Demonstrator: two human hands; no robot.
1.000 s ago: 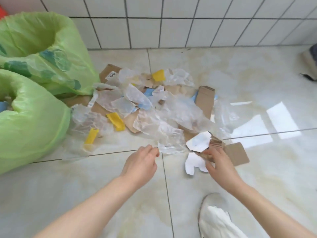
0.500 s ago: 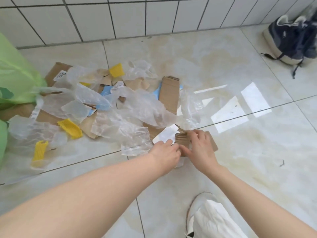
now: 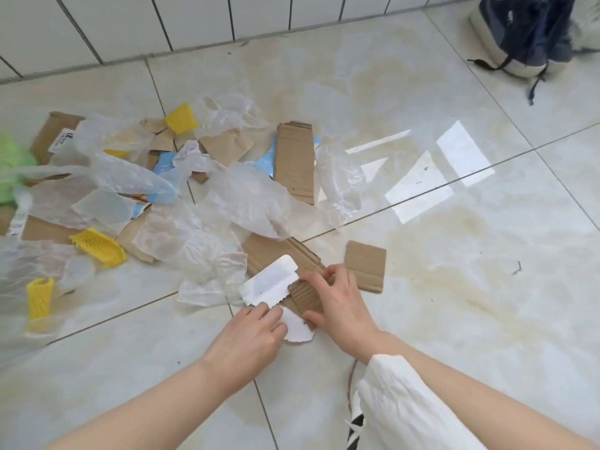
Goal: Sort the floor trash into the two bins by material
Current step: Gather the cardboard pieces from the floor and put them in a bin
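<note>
A sliver of green bin bag (image 3: 13,164) is seen at the far left edge, well left of the white card scrap (image 3: 271,282), so the bins are judged to lie out of reach for now. Between the bag and the scrap, clear plastic film (image 3: 227,203), yellow foam netting (image 3: 97,246) and brown cardboard pieces (image 3: 296,160) are spread unsorted on the tiled floor (image 3: 454,287). The near edge of the white scrap is pinched by the curled fingers of the left hand (image 3: 253,332). Just right of it, a corrugated cardboard piece (image 3: 303,295) is gripped by the right hand (image 3: 341,303), thumb below and fingers above, apparently so that paper-type pieces are gathered together. A dark shoe (image 3: 522,30) stands far right, well behind the scrap.
</note>
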